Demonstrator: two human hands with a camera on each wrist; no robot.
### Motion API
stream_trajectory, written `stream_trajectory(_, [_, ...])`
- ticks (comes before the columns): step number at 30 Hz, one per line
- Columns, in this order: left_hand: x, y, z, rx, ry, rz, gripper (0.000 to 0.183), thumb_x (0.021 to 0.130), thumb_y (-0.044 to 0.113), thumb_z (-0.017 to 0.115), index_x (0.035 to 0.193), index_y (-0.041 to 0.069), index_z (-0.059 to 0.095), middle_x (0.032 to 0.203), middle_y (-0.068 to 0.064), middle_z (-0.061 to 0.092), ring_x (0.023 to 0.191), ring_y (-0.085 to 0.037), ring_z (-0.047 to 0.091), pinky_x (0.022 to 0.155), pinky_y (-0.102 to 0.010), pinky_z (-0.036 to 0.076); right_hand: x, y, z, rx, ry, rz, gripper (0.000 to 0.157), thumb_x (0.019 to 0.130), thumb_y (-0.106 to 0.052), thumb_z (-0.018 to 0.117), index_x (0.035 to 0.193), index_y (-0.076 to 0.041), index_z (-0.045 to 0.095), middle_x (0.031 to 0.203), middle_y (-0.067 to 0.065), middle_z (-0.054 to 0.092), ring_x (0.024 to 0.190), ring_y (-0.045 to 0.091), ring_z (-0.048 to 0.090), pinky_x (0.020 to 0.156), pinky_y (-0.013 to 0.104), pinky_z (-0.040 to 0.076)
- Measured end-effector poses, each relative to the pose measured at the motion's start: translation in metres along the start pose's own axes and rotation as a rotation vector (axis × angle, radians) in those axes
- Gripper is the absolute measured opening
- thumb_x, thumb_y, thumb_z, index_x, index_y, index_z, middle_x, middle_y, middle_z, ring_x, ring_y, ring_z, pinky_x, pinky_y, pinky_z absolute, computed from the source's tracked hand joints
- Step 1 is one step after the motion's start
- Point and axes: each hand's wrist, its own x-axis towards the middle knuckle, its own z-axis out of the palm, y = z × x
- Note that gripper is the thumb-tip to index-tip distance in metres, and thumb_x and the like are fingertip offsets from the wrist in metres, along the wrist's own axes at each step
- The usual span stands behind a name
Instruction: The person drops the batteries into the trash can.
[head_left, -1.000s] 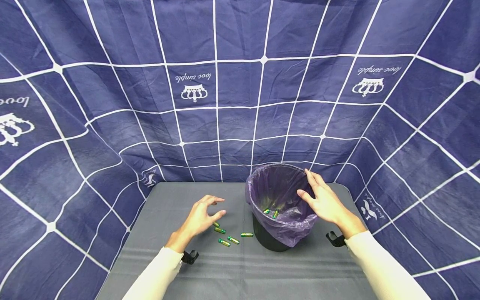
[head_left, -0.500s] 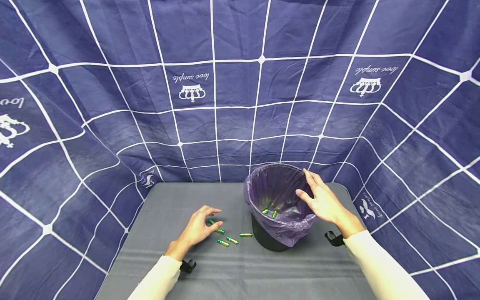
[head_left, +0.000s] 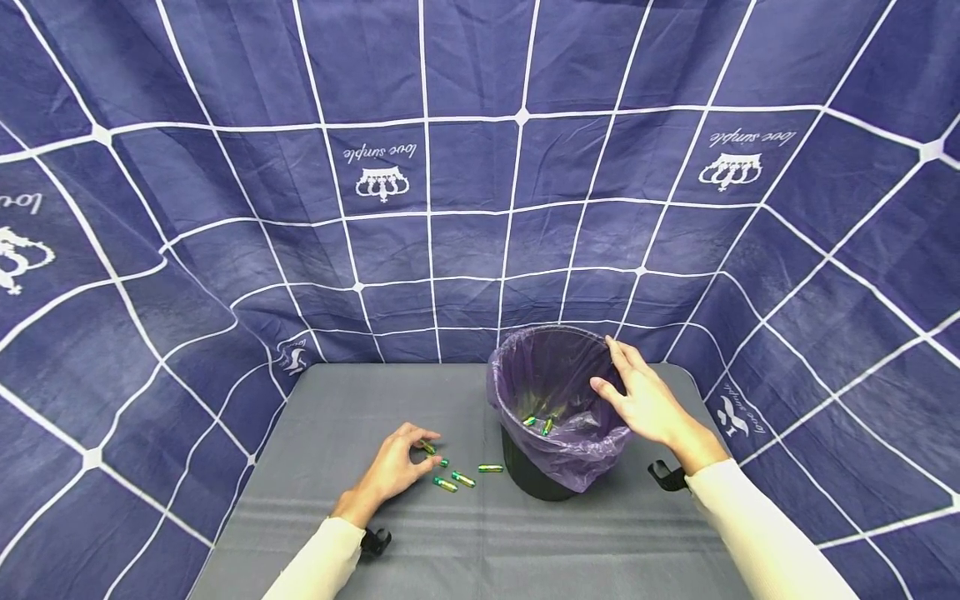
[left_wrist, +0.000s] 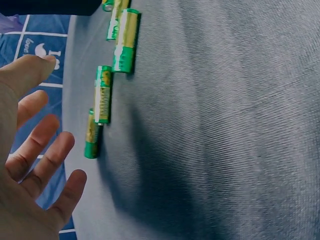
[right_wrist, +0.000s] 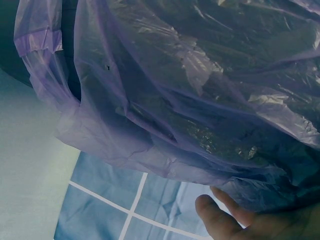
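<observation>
My left hand [head_left: 397, 462] hovers low at the left end of several green-and-gold batteries [head_left: 446, 484], its thumb and fingers apart around the two nearest. In the left wrist view its fingers [left_wrist: 60, 145] are spread and no battery lies between them; the batteries [left_wrist: 102, 95] rest on the cloth beside the fingertips. My right hand [head_left: 652, 404] rests on the right rim of a black trash bin [head_left: 543, 479], straight fingers along the rim and thumb over the opening. A purple bag [head_left: 577, 467] lines the bin and folds over its rim. Batteries [head_left: 547, 427] lie inside.
One battery [head_left: 491, 468] lies close to the bin's left side. A grey cloth [head_left: 360, 392] covers the table. Blue curtains [head_left: 480, 250] with white lines stand along the back and both sides. Each wrist wears a black strap [head_left: 375, 542].
My left hand has moved down toward the left-end batteries, and its thumb and fingers have come closer together around them. My right hand stays on the bin rim.
</observation>
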Motion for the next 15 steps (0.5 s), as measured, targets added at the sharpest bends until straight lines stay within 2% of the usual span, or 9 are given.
stream_trajectory(4, [-0.002, -0.004, 0.005, 0.006, -0.016, -0.024, 0.039, 0.092, 0.017, 0.100, 0.127, 0.007, 0.087, 0.112, -0.012, 0.077, 0.103, -0.035, 0.075, 0.095, -0.042, 0.064, 0.000, 0.000, 0.001, 0.000, 0.000, -0.002, 0.086, 0.119, -0.042, 0.062, 0.182, 0.004, 0.026, 0.182, 0.033, 0.037, 0.165, 0.062, 0.045, 0.134, 0.078, 0.039])
stream_trajectory(7, [-0.003, -0.005, 0.007, 0.003, -0.025, -0.037, 0.037, 0.091, 0.017, 0.101, 0.125, 0.009, 0.087, 0.110, -0.012, 0.075, 0.101, -0.034, 0.074, 0.093, -0.041, 0.064, 0.000, 0.000, 0.001, 0.001, 0.000, -0.001, 0.086, 0.119, -0.042, 0.062, 0.182, 0.003, 0.026, 0.182, 0.033, 0.037, 0.165, 0.061, 0.045, 0.134, 0.078, 0.039])
stream_trajectory(11, [-0.006, -0.008, 0.012, 0.003, -0.018, -0.016, 0.034, 0.090, 0.016, 0.102, 0.121, 0.010, 0.088, 0.106, -0.010, 0.075, 0.096, -0.031, 0.073, 0.089, -0.039, 0.063, 0.000, -0.001, 0.000, 0.004, -0.001, 0.002, 0.086, 0.119, -0.042, 0.063, 0.182, 0.003, 0.026, 0.182, 0.033, 0.038, 0.165, 0.061, 0.045, 0.134, 0.079, 0.039])
stream_trajectory(15, [-0.006, -0.011, 0.015, 0.008, -0.029, -0.025, 0.031, 0.090, 0.015, 0.102, 0.118, 0.012, 0.089, 0.104, -0.007, 0.074, 0.094, -0.027, 0.071, 0.087, -0.030, 0.060, 0.000, -0.001, 0.000, 0.004, 0.000, 0.006, 0.086, 0.119, -0.043, 0.062, 0.183, 0.002, 0.026, 0.182, 0.032, 0.038, 0.165, 0.061, 0.045, 0.134, 0.079, 0.039])
